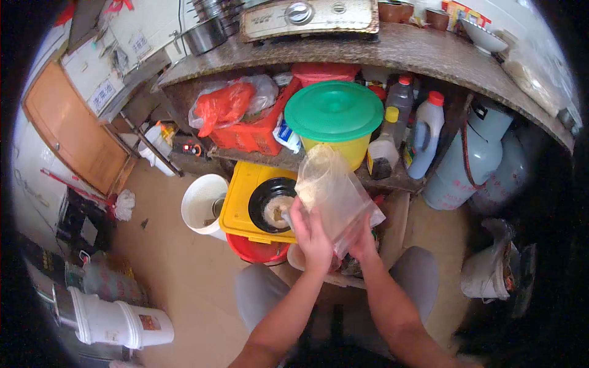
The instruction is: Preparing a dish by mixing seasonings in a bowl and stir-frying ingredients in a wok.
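A clear plastic bag is held up in front of me between both hands. Pale, grainy or powdery stuff lies along its left side. My left hand grips the lower left of the bag. On the opposite lower edge, my right hand grasps the plastic, its fingers partly hidden. Just left of the bag, a black bowl holds a pale, doughy-looking mass with a brownish middle. That bowl rests on a yellow plastic lid, and the bag covers part of both.
A white bucket stands left of the yellow lid, with a red basin below it. Behind the bag is a yellow tub with a green lid. Bottles and gas cylinders stand to the right, under a stone counter.
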A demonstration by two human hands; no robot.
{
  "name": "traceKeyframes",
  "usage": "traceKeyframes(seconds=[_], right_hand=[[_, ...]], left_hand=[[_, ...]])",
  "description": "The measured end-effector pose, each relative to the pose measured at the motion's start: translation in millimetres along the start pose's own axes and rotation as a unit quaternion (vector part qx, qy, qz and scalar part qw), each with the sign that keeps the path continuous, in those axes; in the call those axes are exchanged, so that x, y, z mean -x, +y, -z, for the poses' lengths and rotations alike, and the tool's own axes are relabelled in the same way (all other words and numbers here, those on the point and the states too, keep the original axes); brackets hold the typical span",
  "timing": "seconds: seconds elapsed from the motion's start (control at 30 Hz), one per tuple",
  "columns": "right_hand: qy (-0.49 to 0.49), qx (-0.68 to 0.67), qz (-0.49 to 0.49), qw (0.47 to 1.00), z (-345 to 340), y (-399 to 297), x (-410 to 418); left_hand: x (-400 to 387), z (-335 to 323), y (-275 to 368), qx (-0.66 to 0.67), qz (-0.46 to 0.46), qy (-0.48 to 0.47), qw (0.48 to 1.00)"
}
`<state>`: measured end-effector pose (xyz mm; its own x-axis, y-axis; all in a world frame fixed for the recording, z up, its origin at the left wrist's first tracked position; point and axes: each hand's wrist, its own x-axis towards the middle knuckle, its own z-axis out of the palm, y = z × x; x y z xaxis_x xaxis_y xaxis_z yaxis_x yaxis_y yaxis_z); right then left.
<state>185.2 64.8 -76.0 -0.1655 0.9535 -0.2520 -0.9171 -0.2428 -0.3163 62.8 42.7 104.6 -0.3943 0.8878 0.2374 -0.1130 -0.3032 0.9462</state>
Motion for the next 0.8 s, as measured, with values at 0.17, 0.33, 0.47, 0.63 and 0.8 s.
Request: traceKeyframes(seconds=[0.17,0.33,0.47,0.63,0.8], right_hand=[[-0.038,-0.002,0.049,0.998,9.9,11.9,6.8],[0.007,-0.036,0.028,0.999,-11.0,20.5,20.7],[0.034,-0.103,0.073,0.991,15.8,16.2,9.6],[0.122,-0.04,0.116,0.985,1.5,25.6,18.0],[0.209,0.064,0.152,0.964,31.5,32.7,18.3]], left_hand=[[18.3,-12.1,10.6,-0.071,-0.024,-0.036,0.997],[13.5,-24.8,17.2,-0.188,-0.145,-0.083,0.968],[8.5,-40.6,11.7,-0.191,-0.139,-0.125,0.964],[1.9,-44.3,9.8,-0.188,-0.194,-0.111,0.956],[-5.1,-56.3,-12.2,-0.19,-0.212,-0.126,0.95]])
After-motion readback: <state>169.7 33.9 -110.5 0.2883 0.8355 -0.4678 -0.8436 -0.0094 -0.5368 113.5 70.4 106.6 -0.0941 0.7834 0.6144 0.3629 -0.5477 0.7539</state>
